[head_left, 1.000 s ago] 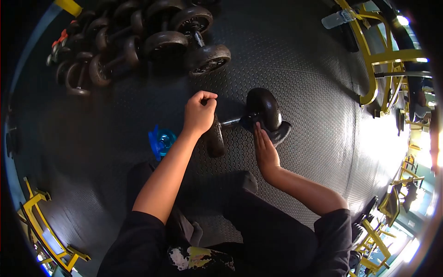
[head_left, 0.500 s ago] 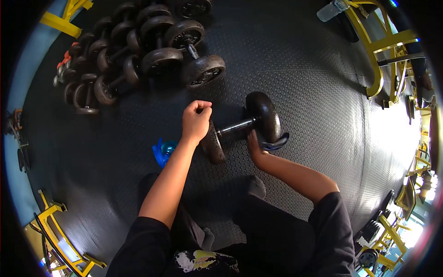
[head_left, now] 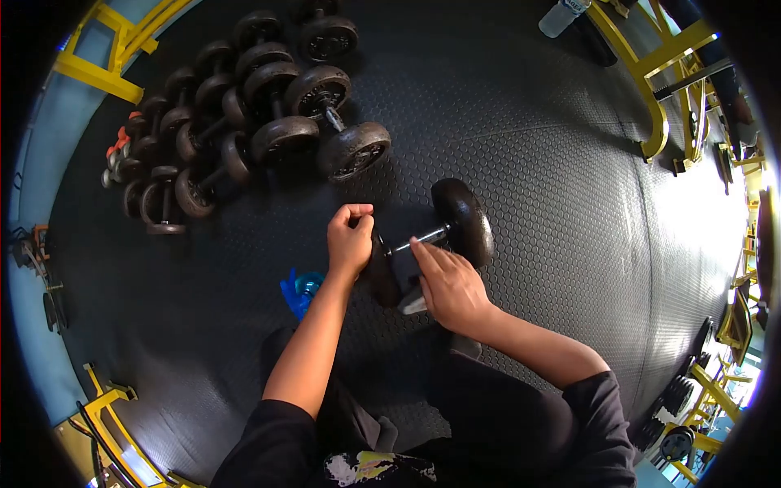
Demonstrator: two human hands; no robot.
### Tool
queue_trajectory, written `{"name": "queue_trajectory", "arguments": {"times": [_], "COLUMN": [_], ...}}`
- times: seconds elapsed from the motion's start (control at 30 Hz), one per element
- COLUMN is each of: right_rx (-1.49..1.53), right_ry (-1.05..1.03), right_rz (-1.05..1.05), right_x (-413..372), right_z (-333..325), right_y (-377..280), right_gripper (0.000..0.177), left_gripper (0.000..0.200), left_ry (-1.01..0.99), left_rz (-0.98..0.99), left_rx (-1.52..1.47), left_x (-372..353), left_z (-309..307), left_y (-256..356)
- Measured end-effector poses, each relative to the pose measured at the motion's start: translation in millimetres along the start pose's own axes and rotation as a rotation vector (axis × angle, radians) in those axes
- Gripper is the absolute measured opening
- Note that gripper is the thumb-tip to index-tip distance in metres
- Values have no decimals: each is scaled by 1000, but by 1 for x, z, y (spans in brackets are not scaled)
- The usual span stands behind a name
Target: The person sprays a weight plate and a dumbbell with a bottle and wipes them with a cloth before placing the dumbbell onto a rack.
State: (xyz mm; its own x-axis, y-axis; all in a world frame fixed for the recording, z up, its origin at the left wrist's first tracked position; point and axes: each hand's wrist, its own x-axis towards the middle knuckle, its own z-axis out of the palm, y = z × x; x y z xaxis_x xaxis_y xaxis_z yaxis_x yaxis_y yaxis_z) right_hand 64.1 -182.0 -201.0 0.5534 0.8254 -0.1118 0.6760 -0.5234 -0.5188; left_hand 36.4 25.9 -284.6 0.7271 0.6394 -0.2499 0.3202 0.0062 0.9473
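A large dark dumbbell (head_left: 465, 221) lies on the black textured floor in front of me, its bare metal handle running between two round ends. My left hand (head_left: 351, 236) is at the dumbbell's left end, its fingers curled closed; what they hold, if anything, is hidden. Over the handle's near side is my right hand (head_left: 449, 286), fingers extended, with a grey cloth (head_left: 414, 302) showing beneath it. Whether the right fingertips touch the handle cannot be made out.
Rows of dark dumbbells (head_left: 281, 138) lie at the upper left. A blue object (head_left: 299, 291) is beside my left forearm. A plastic bottle (head_left: 561, 16) is at the upper right, near yellow gym frames (head_left: 657, 122).
My right hand has moved up and left, from beside the right end to over the handle. The dark cloth near the right end is gone from there; grey cloth shows under the hand.
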Motion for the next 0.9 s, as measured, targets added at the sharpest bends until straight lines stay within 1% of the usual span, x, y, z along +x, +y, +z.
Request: {"name": "queue_trajectory", "arguments": {"times": [0.07, 0.1, 0.13, 0.17, 0.2, 0.23, 0.27, 0.33, 0.4, 0.43, 0.47, 0.53, 0.57, 0.6, 0.63, 0.67, 0.73, 0.77, 0.83, 0.87, 0.9], "right_rx": [37, 65, 66, 206, 348, 382, 314, 197, 82, 0, 6, -424, -427, -348, -265, -262, -222, -220, -538, -532, -722], "right_ry": [296, 328, 334, 359, 381, 445, 435, 271, -218, -274, -279, 11, 4, 23, 43, 39, -324, -323, -402, -395, -457], "right_rz": [-96, -97, -94, -7, 79, 68, 59, 37, 6, -108, -110, -413, -415, -379, -340, -341, -217, -218, -210, -206, -259], "right_x": [15, 22, 26, 32, 38, 44, 47, 49, 44, 33, 32, 37, 43, 50, 56, 58, 68, 70, 72, 73, 70], "right_z": [0, 5, 6, 7, 5, -6, -14, -3, 15, 18, 23, 21, 35, 60, 67, 70, 52, 49, 42, 30, 9], "right_y": [-4, -2, 2, 7, 11, 10, 8, 10, 14, 19, 25, 29, 35, 44, 44, 48, 40, 41, 38, 43, 49], "right_gripper": [57, 48, 48, 43, 38, 31, 32, 32, 36, 41, 41, 41, 41, 40, 39, 39, 35, 35, 34, 34, 31], "left_gripper": [15, 15, 16, 16, 16, 16, 16, 15, 15, 15, 15, 15, 15, 15, 16, 16, 17, 17, 17, 17, 17], "left_ry": [-29, -41, -54, -55, -47, -39, -37, -23, -36, -48, -46, -28, -26, -23, -22, -20, -33, -33, -54, -60, -61], "left_rz": [-3, 41, 86, 89, 49, 7, 3, 3, 31, 59, 53, 56, 52, 62, 71, 66, 66, 67, 60, 64, 14], "left_rx": [-38, -32, -26, -24, -28, -32, -29, -20, -20, -16, -13, -3, -9, -19, -25, -24, -52, -50, -18, -11, -14], "left_x": [-2, -2, -1, -1, -2, -4, -6, -8, -6, -5, -5, -5, -5, -6, -8, -9, -9, -8, -9, -8, -12], "left_z": [-2, -2, -3, -2, -1, -1, -2, 1, 0, -1, -3, -1, -1, 0, 0, 0, -1, 0, -2, -3, -3], "left_y": [0, -2, -3, -5, -4, -3, -1, 3, 3, 1, -1, -1, 0, 0, 0, -1, -1, 0, 4, 6, 10]}}
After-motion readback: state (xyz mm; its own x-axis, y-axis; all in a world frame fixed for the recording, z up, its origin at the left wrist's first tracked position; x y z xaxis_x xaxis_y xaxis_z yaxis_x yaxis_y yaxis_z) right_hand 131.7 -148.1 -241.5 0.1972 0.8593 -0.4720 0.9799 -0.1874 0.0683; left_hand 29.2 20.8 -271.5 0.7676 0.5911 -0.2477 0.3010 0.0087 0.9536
